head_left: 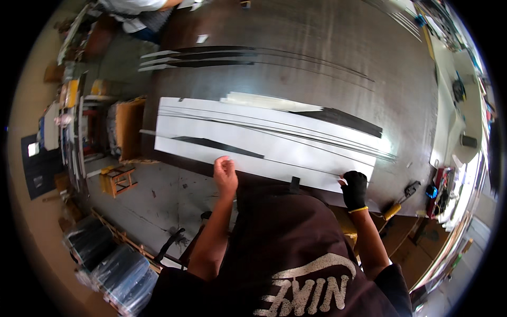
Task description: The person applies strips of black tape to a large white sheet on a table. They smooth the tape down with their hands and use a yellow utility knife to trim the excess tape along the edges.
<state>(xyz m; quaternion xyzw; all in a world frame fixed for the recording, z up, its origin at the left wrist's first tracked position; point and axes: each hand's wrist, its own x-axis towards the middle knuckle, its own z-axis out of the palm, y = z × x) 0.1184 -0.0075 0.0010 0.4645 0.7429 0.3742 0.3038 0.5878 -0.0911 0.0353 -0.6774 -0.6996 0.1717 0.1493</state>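
Observation:
A long white board lies along the table's near side, with several thin dark strips stretched lengthwise over it. One thin strip broadens at its left into a flat black piece. The far end of that strip meets the fingertips of my right hand, which wears a black glove with a yellow cuff and is pinched closed at the board's right end. My bare left hand is held by the board's near edge, fingers curled together. Whatever those fingers may hold is too small to make out.
The dark table carries more black strips with pale ends farther back. Pale strips overlap the board's far edge. A yellow-handled tool rests at the right corner. Someone else is at the far left; a wooden stool stands on the floor.

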